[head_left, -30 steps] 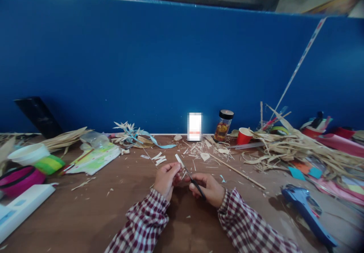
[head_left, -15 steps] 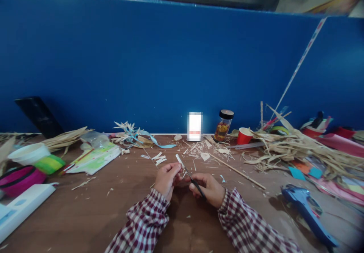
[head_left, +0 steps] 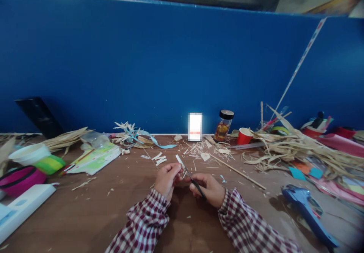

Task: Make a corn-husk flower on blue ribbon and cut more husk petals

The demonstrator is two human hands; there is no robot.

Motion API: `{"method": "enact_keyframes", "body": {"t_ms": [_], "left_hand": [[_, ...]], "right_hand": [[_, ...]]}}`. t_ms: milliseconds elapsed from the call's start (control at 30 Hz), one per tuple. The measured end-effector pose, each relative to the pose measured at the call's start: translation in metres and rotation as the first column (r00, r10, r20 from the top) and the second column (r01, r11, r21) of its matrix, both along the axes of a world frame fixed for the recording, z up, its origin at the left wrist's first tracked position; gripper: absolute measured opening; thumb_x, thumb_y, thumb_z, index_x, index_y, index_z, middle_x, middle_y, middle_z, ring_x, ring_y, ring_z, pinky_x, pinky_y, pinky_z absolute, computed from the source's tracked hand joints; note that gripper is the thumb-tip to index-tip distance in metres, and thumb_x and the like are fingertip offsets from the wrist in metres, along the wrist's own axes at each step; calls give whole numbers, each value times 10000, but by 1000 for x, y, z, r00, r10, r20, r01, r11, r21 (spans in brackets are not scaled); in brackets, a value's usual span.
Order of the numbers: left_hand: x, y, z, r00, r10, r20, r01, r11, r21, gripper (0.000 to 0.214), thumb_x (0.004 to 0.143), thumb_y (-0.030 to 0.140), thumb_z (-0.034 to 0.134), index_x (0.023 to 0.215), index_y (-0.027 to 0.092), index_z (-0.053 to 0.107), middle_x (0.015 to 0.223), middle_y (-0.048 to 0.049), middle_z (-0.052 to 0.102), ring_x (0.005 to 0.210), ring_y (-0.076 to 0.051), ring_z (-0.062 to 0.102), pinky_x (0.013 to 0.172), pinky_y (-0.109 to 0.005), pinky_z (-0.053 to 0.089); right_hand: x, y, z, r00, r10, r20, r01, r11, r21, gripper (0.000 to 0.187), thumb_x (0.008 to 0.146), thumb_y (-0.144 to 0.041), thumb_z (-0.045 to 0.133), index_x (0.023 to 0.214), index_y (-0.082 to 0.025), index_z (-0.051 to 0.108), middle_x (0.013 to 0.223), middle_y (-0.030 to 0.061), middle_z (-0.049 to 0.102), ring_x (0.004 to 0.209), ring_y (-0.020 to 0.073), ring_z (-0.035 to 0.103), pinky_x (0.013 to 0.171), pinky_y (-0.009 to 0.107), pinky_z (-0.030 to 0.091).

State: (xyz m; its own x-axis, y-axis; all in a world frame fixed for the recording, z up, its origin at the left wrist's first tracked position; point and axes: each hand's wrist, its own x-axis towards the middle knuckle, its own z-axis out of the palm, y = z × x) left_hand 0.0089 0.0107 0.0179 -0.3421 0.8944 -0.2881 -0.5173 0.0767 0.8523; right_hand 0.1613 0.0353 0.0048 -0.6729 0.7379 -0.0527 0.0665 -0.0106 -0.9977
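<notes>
My left hand is closed in a pinch on a narrow white strip, whose upper end sticks out past the fingertips. My right hand grips a pair of dark-handled scissors. Their thin tips point up and left and meet the strip close to the left fingertips; whether the blades are apart is too small to tell. Just beyond the left hand lie several short white strips. Pale shavings and scraps are scattered past both hands.
A thin stick lies beyond my right hand. At right are a blue glue gun, a red cup, a black-lidded jar and dried husk strips. A white power strip and a painted sheet lie left.
</notes>
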Motion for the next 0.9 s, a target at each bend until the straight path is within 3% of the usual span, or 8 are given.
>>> {"method": "enact_keyframes", "body": {"t_ms": [900], "left_hand": [[0,1,-2,1000,-2,7,2,1000,10,132,606,190,715,664,99,639,540,14,570,412,-28,460,385,-128,424]], "right_hand": [[0,3,-3,1000,6,21,-6,1000,27,388,687,-422,634,927,-118,606,562,-37,510,472,63,454,468,188,368]]}}
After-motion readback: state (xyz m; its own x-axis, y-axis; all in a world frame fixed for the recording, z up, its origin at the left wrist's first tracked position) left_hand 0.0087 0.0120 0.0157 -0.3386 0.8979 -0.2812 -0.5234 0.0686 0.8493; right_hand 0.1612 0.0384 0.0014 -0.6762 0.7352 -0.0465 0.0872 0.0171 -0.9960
